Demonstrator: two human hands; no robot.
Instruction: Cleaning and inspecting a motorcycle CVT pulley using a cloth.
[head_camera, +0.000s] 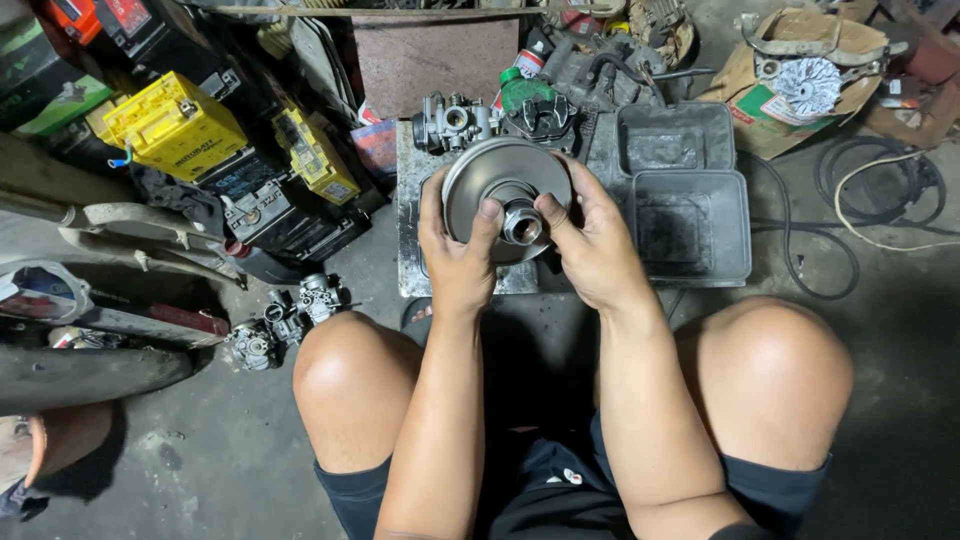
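Observation:
A round grey metal pulley disc (500, 180) with a shiny central hub is held up in front of me, above a metal plate. My left hand (455, 255) grips its left rim, thumb pressed on the face beside the hub. On the right side, my right hand (590, 240) holds the disc, thumb and fingers touching the hub. Both hands are shut on the disc.
A grey plastic tray (690, 190) with two compartments lies right of the disc. Carburettors (455, 120) and engine parts sit behind it. Yellow batteries (175, 125) stand at the left, more carburettors (290, 320) lie on the floor, and cables (880, 200) coil at the right.

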